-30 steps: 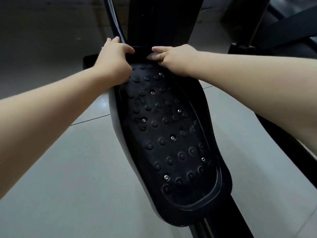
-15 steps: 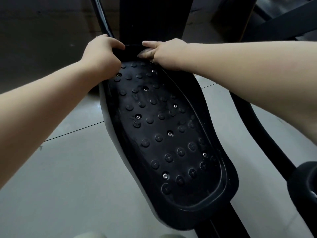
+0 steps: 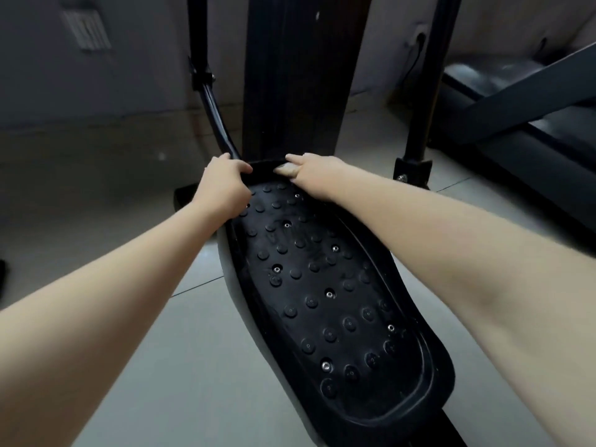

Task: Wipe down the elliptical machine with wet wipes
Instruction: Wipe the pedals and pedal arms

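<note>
The elliptical's black foot pedal fills the middle of the head view, studded with round nubs and a few silver screws. My left hand curls over the left part of the pedal's front rim, thumb on the lip. My right hand lies on the same rim just to the right, with one finger stretched along the lip and the others folded. The two hands are a small gap apart. No wet wipe shows in either hand.
Right behind the pedal rises the machine's dark ribbed column. A curved black swing arm stands on its left, a straight black bar on its right. A treadmill deck lies at far right. Pale floor tiles surround the pedal.
Both hands stay on the pedal's front rim. The view has lifted, so the column, the side bars and the back wall now show above the hands.
</note>
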